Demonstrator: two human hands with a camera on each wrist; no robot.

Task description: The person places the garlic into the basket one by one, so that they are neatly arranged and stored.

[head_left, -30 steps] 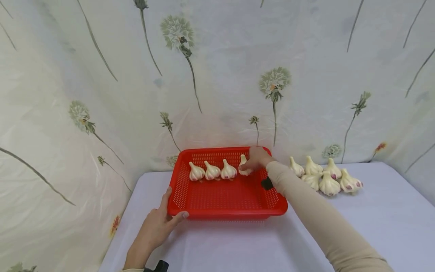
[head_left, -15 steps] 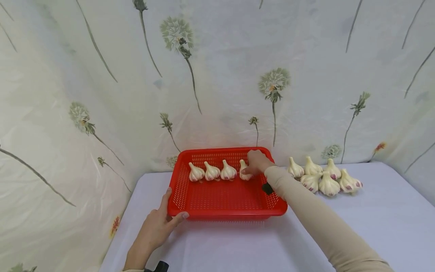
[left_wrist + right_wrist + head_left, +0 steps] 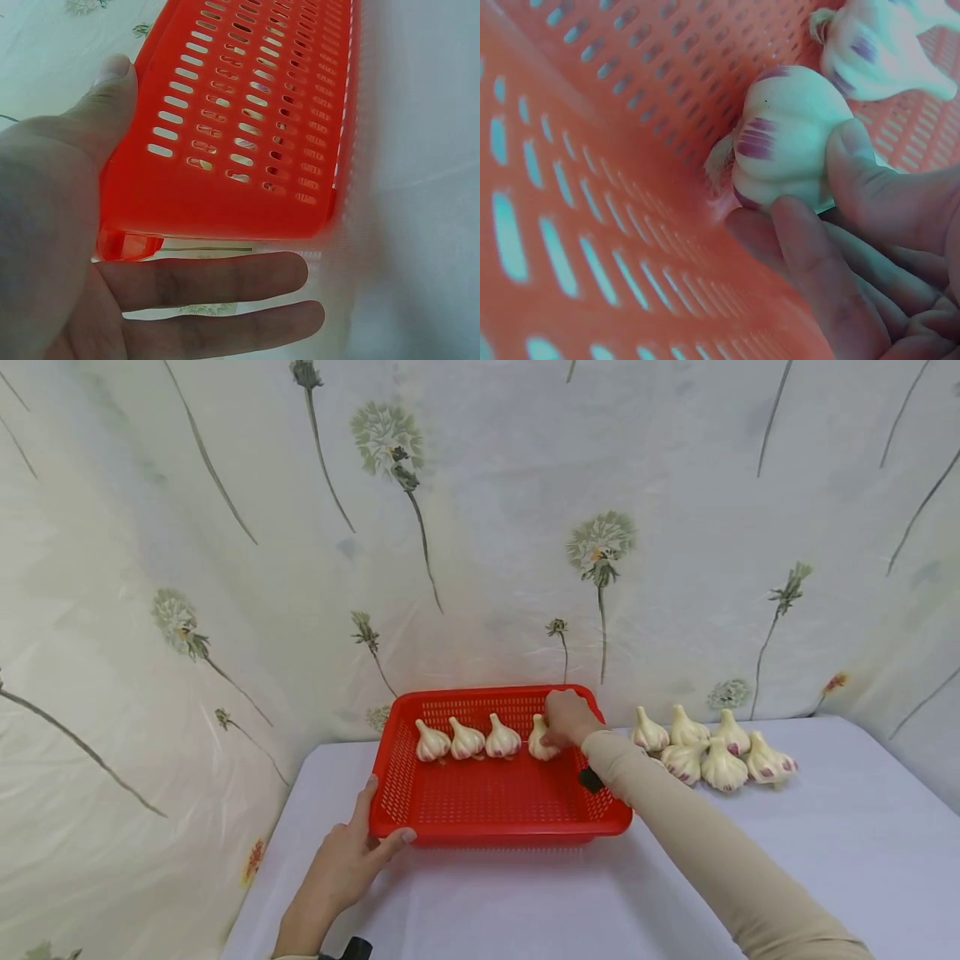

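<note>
A red plastic basket (image 3: 487, 793) holds a row of several garlic bulbs along its far side. At the row's right end, my right hand (image 3: 572, 718) pinches a garlic bulb (image 3: 538, 739). The right wrist view shows its thumb and fingertips on that purple-streaked bulb (image 3: 791, 135), low beside the basket wall. My left hand (image 3: 341, 864) rests at the basket's near left corner. There, its thumb (image 3: 112, 94) lies against the red rim, while two fingers (image 3: 217, 281) stretch straight out, apart from the wall. My right hand partly hides its bulb in the head view.
Several more garlic bulbs (image 3: 723, 764) lie in a cluster on the white-covered table (image 3: 847, 852), right of the basket. A neighbouring bulb (image 3: 877, 52) sits near the held one. A curtain with dandelion prints (image 3: 487, 568) hangs behind the table.
My right hand and its bulb have shifted very slightly down and right inside the basket. The left hand stays at the corner.
</note>
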